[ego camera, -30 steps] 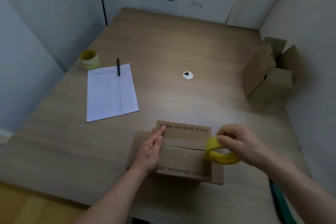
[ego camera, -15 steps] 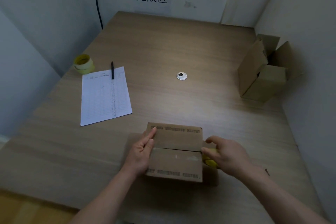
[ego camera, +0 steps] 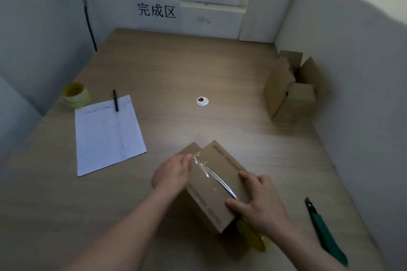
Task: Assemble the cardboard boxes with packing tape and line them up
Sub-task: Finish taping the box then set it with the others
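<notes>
The box [ego camera: 214, 185] is set askew at the near middle of the table [ego camera: 198, 68], clear tape [ego camera: 212, 177] laid along its flap seam. Its far end is pressed by the left hand [ego camera: 172, 174], fingers straight. The near end is pressed by the right hand [ego camera: 256, 204], fingers flat; a yellow roll [ego camera: 253, 237] shows beneath it.

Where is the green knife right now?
In the head view, the green utility knife lies on the table at the near right, just right of the person's right hand and the box being taped; neither hand touches it.
</notes>
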`<move>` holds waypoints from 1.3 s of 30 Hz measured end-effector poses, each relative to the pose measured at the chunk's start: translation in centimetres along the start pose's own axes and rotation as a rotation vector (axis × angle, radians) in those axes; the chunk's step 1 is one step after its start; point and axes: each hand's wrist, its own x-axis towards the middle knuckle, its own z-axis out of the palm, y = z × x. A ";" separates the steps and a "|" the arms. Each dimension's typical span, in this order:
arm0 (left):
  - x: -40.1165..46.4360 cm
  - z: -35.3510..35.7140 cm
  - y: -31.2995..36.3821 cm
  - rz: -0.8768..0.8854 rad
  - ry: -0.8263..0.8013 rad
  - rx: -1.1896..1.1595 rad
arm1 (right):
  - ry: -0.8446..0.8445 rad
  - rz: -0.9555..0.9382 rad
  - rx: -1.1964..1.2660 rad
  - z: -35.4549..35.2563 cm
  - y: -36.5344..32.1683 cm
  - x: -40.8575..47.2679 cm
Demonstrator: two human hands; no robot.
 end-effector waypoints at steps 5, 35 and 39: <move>1.0 2.1 1.1 0.150 0.001 -0.138 | 0.092 0.155 0.050 1.2 -0.8 -2.7; -17.1 8.0 2.3 -0.241 -0.058 -0.811 | -0.015 -0.047 0.180 0.2 0.3 5.1; -15.7 8.5 2.7 -0.386 -0.150 -0.939 | -0.029 -0.044 0.171 0.1 0.1 5.1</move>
